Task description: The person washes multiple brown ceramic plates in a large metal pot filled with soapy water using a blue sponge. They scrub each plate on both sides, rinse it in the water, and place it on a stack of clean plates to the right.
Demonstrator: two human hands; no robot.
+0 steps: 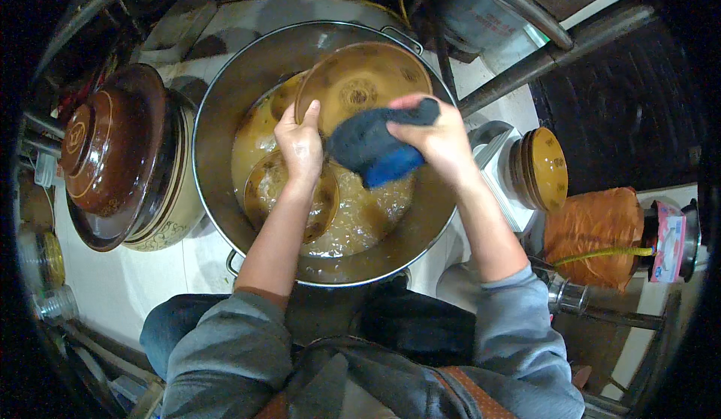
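Note:
A large round metal tub (436,216) with side handles stands on the floor before me, holding cloudy, wet-looking liquid. My left hand (301,143) grips the near left rim of a yellow-brown patterned bowl (360,72), its thumb on the inside; the bowl is tilted with its inside towards me. A dark cloth (366,140) with a blue part is in my right hand (439,132), at the near right side of the bowl, slightly blurred. Another patterned bowl (270,194) lies in the liquid below my left forearm, partly hidden. More patterned ware shows behind the held bowl.
On the right, stacked yellow-brown bowls (549,168) sit on a white block-like support (501,177). A brown lidded pot (107,148) stands at the left. An orange bag (597,239) lies farther right. Metal bars (552,64) cross the upper right, and clear jars (56,303) stand lower left.

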